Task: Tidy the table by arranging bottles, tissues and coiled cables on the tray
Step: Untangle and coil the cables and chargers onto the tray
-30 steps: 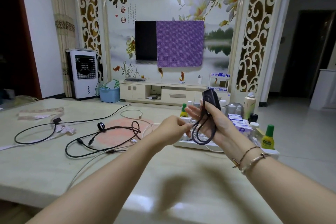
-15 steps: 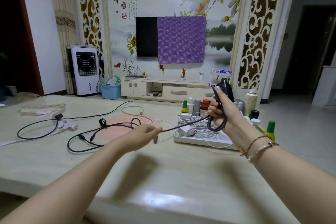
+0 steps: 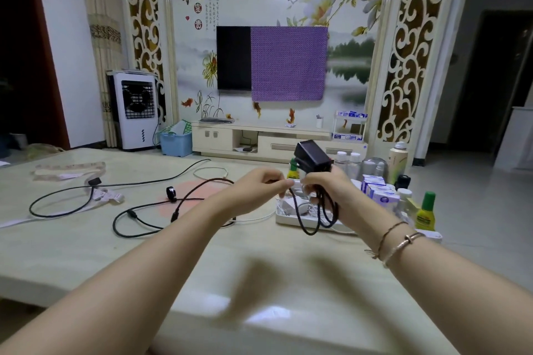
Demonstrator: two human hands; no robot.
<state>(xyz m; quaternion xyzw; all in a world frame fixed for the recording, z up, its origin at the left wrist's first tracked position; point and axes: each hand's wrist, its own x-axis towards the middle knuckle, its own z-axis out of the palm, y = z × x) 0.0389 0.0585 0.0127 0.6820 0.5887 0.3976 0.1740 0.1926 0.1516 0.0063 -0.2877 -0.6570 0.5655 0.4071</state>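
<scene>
My right hand (image 3: 326, 187) grips a black charger brick (image 3: 313, 155) and the loops of its black cable (image 3: 314, 217), which hang below my palm over the white tray (image 3: 291, 221). My left hand (image 3: 253, 189) pinches the same cable just left of the right hand. The tray holds white coiled cables, tissue packs (image 3: 377, 190) and several bottles (image 3: 398, 161). A green-capped yellow bottle (image 3: 425, 215) stands at the tray's right end. The rest of the black cable (image 3: 150, 213) trails left across the table.
A second black cable (image 3: 57, 202) loops on the table's left, near paper strips (image 3: 69, 171). A white cable loop (image 3: 210, 173) lies at the far middle. Beyond the table (image 3: 202, 262) stand a TV cabinet, a blue bin and a white air cooler.
My left hand slid along the cable from the table's middle back up to the right hand, bringing another loop. The right hand with the charger lowered slightly.
</scene>
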